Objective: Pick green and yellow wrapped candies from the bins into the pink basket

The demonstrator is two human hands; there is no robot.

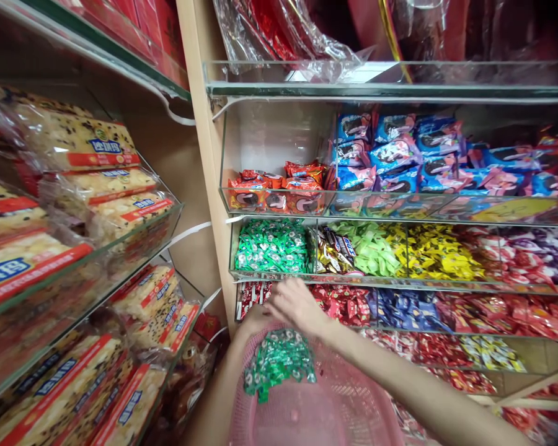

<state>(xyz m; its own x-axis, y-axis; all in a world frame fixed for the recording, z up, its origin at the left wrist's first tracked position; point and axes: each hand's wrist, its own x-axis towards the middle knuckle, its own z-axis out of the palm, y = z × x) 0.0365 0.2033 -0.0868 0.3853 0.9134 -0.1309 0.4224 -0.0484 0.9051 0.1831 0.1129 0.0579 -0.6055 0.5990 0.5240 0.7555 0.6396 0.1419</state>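
Note:
A pink plastic basket (pixel 353 396) is below my arms, with a pile of green-wrapped candies (pixel 281 359) inside at its far side. My left hand (pixel 256 319) is low at the basket's far rim, its fingers mostly hidden behind the other hand. My right hand (pixel 295 306) is bent over the same rim, fingers curled towards the left hand; whatever lies between them is too blurred to name. Just above the hands, a glass bin holds more green-wrapped candies (pixel 273 246). Red-wrapped candies (pixel 341 303) lie in the row behind my right hand.
Glass shelves (pixel 376 91) cross above the candy rows. Blue cookie packets (pixel 395 155) and red packets (pixel 279 192) fill the upper bin. Yellow candies (pixel 439 254) are further right. Packaged pastries (pixel 93 139) stack on left shelves, beside a wooden post (pixel 209 155).

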